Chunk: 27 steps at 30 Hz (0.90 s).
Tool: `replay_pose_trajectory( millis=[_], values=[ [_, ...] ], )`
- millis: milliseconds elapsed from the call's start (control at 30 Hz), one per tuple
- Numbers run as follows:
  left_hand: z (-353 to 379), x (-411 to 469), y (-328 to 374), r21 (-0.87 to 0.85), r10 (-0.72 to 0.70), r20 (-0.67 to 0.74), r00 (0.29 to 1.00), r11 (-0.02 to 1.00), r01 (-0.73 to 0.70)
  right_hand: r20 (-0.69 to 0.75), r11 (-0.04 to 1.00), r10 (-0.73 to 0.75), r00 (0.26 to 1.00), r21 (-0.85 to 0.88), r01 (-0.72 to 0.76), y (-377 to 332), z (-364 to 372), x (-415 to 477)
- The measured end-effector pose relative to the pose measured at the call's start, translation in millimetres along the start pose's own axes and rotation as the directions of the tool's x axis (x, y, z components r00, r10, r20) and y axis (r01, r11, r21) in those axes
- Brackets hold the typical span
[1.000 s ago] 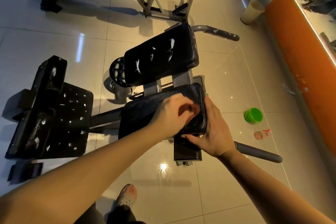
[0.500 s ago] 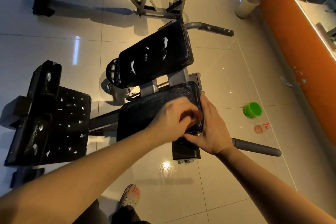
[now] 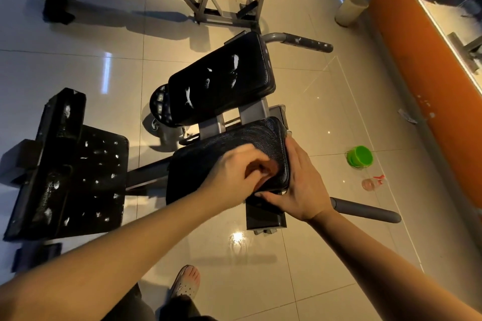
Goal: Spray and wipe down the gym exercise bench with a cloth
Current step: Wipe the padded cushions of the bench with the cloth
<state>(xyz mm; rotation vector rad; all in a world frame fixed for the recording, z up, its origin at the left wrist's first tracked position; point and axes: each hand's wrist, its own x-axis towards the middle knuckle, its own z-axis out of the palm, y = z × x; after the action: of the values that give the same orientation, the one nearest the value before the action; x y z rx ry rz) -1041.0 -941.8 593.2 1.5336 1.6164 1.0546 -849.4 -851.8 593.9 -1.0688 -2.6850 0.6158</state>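
My left hand (image 3: 234, 172) clenches what I judge is the cloth (image 3: 264, 169), soft and light, bunched against the seat pad (image 3: 221, 143) under my fingers. My right hand (image 3: 300, 180), fingers straight, braces the pad's edge. The padding likely gives; wet vinyl is slippery.

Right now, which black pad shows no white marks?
The nearest pad, touched by the left hand and right hand; the raised pad and the flat left pad are flecked white.
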Motion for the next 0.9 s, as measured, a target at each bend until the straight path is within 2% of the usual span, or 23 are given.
replay_pose_trajectory(
  millis=[67, 100, 167, 233, 300, 333, 433, 500, 533, 600, 667, 700, 733, 800, 900],
  values=[
    [-15, -13, -28, 0.073, -0.068, -0.02, 0.997, 0.995, 0.069, 0.01, 1.0, 0.016, 1.0, -0.017, -0.016, 0, 0, 1],
    [-24, -12, -45, 0.116, -0.176, -0.045, 0.983, 0.977, 0.18, 0.01, 0.999, 0.019, 1.0, -0.027, -0.018, 1, 1, 1],
    [-42, 4, -71, 0.166, -0.411, -0.108, 0.905, 0.89, 0.424, 0.009, 0.999, 0.02, 1.0, -0.044, -0.02, 2, 2, 0],
    [-48, 23, -79, 0.152, -0.511, -0.176, 0.842, 0.831, 0.536, 0.019, 0.998, 0.03, 0.999, -0.047, -0.029, 2, 2, 0],
    [-39, 33, -61, 0.127, -0.479, -0.225, 0.848, 0.849, 0.513, 0.018, 0.999, 0.033, 0.999, -0.031, -0.032, 1, 2, 0],
    [-31, 34, -44, 0.113, -0.433, -0.214, 0.875, 0.879, 0.463, 0.014, 0.999, 0.027, 1.0, -0.021, -0.027, 0, 1, 1],
    [-11, 17, -5, 0.113, -0.204, -0.09, 0.975, 0.971, 0.213, 0.002, 1.0, 0.005, 1.0, -0.011, -0.005, 0, 1, 1],
    [-8, -5, -5, 0.127, -0.098, -0.052, 0.994, 0.986, 0.104, 0.005, 1.0, 0.019, 1.0, -0.013, -0.019, 0, 1, 0],
    [-10, -16, -17, 0.13, -0.102, -0.069, 0.992, 0.985, 0.11, 0.009, 1.0, 0.029, 1.0, -0.014, -0.028, 0, 1, 0],
    [-21, -33, -58, 0.161, -0.26, -0.14, 0.955, 0.946, 0.281, 0.013, 0.999, 0.033, 0.999, -0.012, -0.033, -1, 0, 1],
    [-40, -42, -98, 0.128, -0.518, -0.191, 0.834, 0.829, 0.544, 0.013, 1.0, 0.028, 1.0, -0.004, -0.028, -1, 0, 1],
    [-48, -40, -110, 0.092, -0.604, -0.18, 0.777, 0.776, 0.624, 0.014, 1.0, 0.03, 0.999, 0.0, -0.03, -1, 0, 1],
    [-51, -35, -113, 0.053, -0.635, -0.164, 0.755, 0.758, 0.65, 0.017, 0.999, 0.035, 0.999, 0.002, -0.035, -1, 0, 1],
    [-41, -15, -96, -0.023, -0.57, -0.19, 0.799, 0.816, 0.577, 0.021, 0.999, 0.041, 0.999, 0.003, -0.041, -1, -1, 1],
    [-16, 11, -41, 0.014, -0.363, -0.208, 0.908, 0.928, 0.373, 0.018, 0.999, 0.043, 0.999, 0.005, -0.043, -3, -1, 1]
  ],
)
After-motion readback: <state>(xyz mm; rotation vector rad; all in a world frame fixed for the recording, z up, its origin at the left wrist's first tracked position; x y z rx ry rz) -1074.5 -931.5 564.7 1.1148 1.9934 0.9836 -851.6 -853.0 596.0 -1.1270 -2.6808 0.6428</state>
